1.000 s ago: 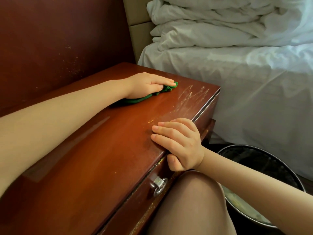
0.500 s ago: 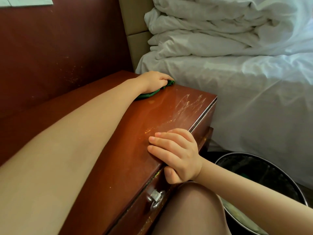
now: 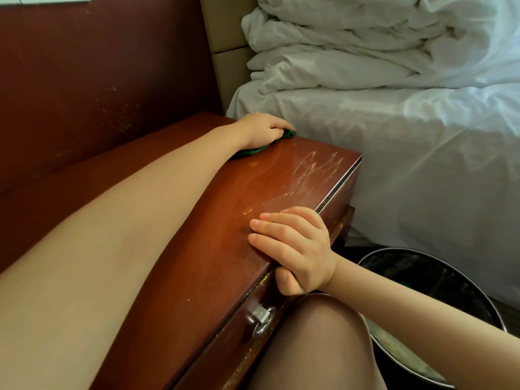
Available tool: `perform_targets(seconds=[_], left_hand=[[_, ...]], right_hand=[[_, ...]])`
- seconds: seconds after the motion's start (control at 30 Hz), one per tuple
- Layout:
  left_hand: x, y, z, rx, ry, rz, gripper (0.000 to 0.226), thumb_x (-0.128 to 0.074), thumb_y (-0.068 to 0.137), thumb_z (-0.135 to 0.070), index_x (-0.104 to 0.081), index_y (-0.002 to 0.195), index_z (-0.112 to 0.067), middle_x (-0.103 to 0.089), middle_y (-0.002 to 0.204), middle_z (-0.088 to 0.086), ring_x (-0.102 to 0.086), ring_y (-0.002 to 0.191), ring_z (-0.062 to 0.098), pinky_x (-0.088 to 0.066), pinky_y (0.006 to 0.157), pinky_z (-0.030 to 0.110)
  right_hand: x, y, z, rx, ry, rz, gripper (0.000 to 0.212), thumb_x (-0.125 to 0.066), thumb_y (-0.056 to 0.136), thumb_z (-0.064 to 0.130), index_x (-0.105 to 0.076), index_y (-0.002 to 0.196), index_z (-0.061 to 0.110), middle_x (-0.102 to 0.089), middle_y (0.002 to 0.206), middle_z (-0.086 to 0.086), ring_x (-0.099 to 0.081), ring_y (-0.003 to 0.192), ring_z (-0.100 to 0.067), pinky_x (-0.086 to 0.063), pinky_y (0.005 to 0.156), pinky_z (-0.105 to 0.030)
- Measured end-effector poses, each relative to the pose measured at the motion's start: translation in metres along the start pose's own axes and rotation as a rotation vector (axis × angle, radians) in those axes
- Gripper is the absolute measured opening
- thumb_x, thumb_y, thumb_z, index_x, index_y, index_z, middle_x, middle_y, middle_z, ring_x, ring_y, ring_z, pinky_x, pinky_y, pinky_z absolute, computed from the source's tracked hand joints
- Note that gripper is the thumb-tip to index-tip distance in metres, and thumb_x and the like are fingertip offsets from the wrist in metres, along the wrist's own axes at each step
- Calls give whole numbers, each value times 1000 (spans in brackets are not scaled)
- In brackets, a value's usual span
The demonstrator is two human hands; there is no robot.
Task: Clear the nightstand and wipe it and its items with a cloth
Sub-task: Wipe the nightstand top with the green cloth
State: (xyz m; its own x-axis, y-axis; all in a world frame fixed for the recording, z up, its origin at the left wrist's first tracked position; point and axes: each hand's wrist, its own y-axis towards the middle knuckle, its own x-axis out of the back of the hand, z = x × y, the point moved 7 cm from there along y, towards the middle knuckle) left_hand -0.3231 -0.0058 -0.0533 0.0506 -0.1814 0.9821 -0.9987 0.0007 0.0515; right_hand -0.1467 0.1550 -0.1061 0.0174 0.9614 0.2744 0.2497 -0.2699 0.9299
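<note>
- The green cloth (image 3: pixel 249 151) lies on the far end of the bench (image 3: pixel 281 181), by the top's far edge, just beside the bed, at about 12 o'clock in the view.
- The left hand (image 3: pixel 263 130) lies on top of it. Its fingers (image 3: pixel 281 125) curl over the cloth's far end and hold it down, so only a green rim and tip show.
- The left forearm (image 3: pixel 126 243) stretches from 8 o'clock across the top and hides most of the bench's left side.
- Pale scratches (image 3: pixel 315 168) mark the wood at 4 o'clock from the cloth, near the right corner.
- Golden specks (image 3: pixel 247 211) sit further towards 6 o'clock, just beyond the right fingertips.
- The right hand (image 3: pixel 295 249) holds the bench's front edge at 5 o'clock from the cloth. Its fingers lie nearly straight on the top, and the thumb is tucked under the lip.
- A metal drawer pull (image 3: pixel 261 319) sits on the front face, below that hand at 6 o'clock.
- A knee (image 3: pixel 318 347) is close against the drawer front and covers part of it.
- A dark round waste bin (image 3: pixel 416 277) stands on the floor at 4 o'clock from the right hand, and the right forearm crosses over its rim.
- The white-sheeted bed (image 3: pixel 408 164) fills the 3 o'clock side, with a crumpled duvet (image 3: pixel 365 38) piled on it at 1 o'clock.
- A padded headboard (image 3: pixel 225 52) rises at 12 o'clock, and a dark red wall panel (image 3: pixel 98 80) backs the bench at 10 o'clock.
</note>
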Motion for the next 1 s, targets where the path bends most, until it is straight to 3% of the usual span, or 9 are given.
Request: perform_targets(seconds=[0.17, 0.37, 1.0], left_hand=[[-2, -4, -2, -33, -15, 6, 37, -39, 100, -24, -51, 132, -39, -47, 142, -9, -38, 132, 16, -27, 106, 28], [-3, -20, -9, -122, -109, 30, 38, -43, 98, -20, -52, 131, -39, -46, 140, -19, -36, 134, 5, -24, 114, 31], [-3, -97, -39, -341, -116, 105, 40, -48, 97, -13, -51, 131, -34, -46, 138, -18, -31, 135, 2, -18, 109, 17]], right_hand=[[0, 0, 0, 4, 0, 0, 47, -17, 99, 31, -58, 107, 11, -72, 99, -10, -62, 98, -21, -45, 85, -33], [0, 1, 0, 0, -6, 2, 47, -17, 98, 31, -58, 107, 11, -72, 99, -9, -62, 98, -21, -45, 84, -32], [-1, 4, 1, -22, -7, 47, 46, -16, 99, 31, -56, 108, 11, -72, 100, -11, -60, 99, -21, -45, 84, -34]])
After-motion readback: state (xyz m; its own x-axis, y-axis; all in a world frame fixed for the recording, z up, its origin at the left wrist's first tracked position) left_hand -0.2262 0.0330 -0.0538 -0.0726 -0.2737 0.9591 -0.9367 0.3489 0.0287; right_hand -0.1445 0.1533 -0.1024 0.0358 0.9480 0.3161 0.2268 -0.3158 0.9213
